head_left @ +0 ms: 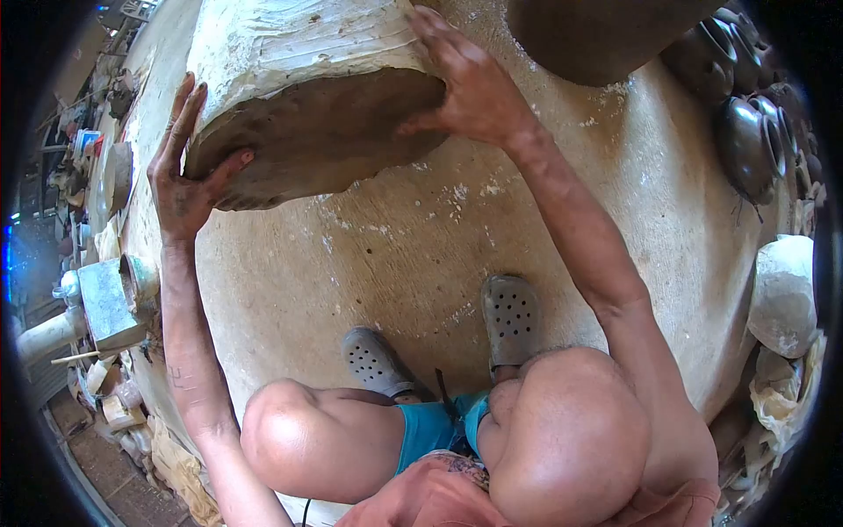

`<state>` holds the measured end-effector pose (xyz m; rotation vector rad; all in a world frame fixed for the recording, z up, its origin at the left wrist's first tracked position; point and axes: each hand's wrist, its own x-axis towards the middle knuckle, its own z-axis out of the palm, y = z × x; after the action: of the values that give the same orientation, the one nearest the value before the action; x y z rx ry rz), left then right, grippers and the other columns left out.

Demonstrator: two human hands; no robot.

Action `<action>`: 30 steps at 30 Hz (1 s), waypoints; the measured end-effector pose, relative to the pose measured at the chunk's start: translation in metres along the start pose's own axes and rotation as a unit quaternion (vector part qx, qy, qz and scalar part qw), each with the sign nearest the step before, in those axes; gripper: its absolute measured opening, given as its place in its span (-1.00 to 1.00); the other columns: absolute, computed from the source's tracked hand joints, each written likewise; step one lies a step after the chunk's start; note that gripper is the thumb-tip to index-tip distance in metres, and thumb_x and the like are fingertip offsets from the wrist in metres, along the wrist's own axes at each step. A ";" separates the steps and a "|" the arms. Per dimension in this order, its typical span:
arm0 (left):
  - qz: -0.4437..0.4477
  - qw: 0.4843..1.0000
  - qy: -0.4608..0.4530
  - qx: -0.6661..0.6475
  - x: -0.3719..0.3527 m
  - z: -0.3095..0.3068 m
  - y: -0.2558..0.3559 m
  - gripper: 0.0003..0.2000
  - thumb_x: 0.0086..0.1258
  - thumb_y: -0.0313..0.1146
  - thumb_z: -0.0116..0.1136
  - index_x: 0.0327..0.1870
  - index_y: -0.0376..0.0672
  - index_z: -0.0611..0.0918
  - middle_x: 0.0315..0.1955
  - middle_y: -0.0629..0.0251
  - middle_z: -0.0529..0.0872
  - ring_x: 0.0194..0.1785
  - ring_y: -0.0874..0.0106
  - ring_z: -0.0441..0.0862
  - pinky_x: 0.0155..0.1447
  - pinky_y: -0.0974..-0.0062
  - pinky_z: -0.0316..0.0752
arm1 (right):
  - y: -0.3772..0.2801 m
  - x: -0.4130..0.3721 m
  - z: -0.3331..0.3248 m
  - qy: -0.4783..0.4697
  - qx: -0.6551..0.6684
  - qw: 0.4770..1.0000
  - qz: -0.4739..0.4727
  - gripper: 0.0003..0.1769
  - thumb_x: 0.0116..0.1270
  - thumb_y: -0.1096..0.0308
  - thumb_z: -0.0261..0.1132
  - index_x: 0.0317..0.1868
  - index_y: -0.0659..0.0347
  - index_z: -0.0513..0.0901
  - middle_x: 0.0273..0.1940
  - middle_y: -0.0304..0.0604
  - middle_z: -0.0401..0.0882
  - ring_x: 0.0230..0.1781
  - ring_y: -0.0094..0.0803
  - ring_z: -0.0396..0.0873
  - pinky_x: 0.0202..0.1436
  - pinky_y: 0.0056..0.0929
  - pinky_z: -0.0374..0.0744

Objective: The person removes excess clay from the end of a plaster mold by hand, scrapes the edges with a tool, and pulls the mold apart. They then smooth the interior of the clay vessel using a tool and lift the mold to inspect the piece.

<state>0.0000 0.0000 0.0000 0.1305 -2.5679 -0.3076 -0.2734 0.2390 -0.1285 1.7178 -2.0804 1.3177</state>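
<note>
A large whitish form point(307, 39) stands at the top of the head view, with a brown clay layer point(325, 132) at its near end, uneven along its lower edge. My left hand point(189, 171) grips the left side of the clay, thumb on its brown face and fingers up along the pale side. On the right side, my right hand point(461, 92) rests against the edge, its thumb on the brown clay and its fingers stretched along the pale side.
Dark rounded pots point(751, 145) line the right edge, and a large dark vessel point(606, 35) is at the top right. A pale rounded piece point(783, 294) lies below the pots. At the left are a boxy metal object point(110, 303) and clutter. My feet in grey clogs point(512, 321) are on the floor.
</note>
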 end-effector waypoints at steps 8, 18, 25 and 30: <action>0.002 1.000 -0.001 0.017 0.001 0.005 0.003 -0.10 0.04 -0.39 0.70 0.53 -0.05 0.53 0.57 0.09 0.43 0.60 0.11 0.42 0.59 0.10 0.44 | 0.020 -0.012 0.020 -0.003 0.013 0.998 0.063 0.26 -0.10 -0.21 0.72 0.53 0.32 0.42 0.55 0.14 0.38 0.53 0.03 0.43 0.53 -0.09 0.53; -0.013 1.000 -0.003 -0.003 -0.002 0.005 0.006 -0.09 0.04 -0.48 0.68 0.54 -0.03 0.52 0.59 0.13 0.42 0.63 0.16 0.37 0.63 0.11 0.38 | 0.030 -0.041 0.043 0.096 0.008 0.995 0.026 0.33 -0.12 -0.20 0.74 0.59 0.24 0.33 0.42 0.12 0.56 0.41 0.06 0.57 0.45 -0.09 0.60; -0.030 0.999 -0.008 -0.033 -0.005 0.008 0.003 -0.06 0.04 -0.50 0.68 0.57 -0.01 0.48 0.60 0.15 0.40 0.66 0.17 0.30 0.66 0.09 0.31 | 0.041 -0.061 0.070 0.088 0.144 0.970 0.175 0.24 -0.13 0.05 0.83 0.56 0.21 0.41 0.27 0.08 0.71 0.20 -0.12 0.76 0.26 -0.18 0.75; -0.011 1.000 -0.021 -0.002 -0.004 0.006 0.002 -0.07 0.07 -0.48 0.68 0.57 -0.05 0.47 0.59 0.15 0.42 0.65 0.16 0.31 0.68 0.07 0.28 | 0.048 -0.065 0.077 0.107 0.149 0.966 0.182 0.16 -0.13 0.08 0.83 0.51 0.17 0.49 0.18 0.04 0.78 0.10 -0.15 0.81 0.13 -0.21 0.81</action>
<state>-0.0003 0.0036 -0.0068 0.1538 -2.6086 -0.3266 -0.2612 0.2318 -0.2388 1.2411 -2.2278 1.9130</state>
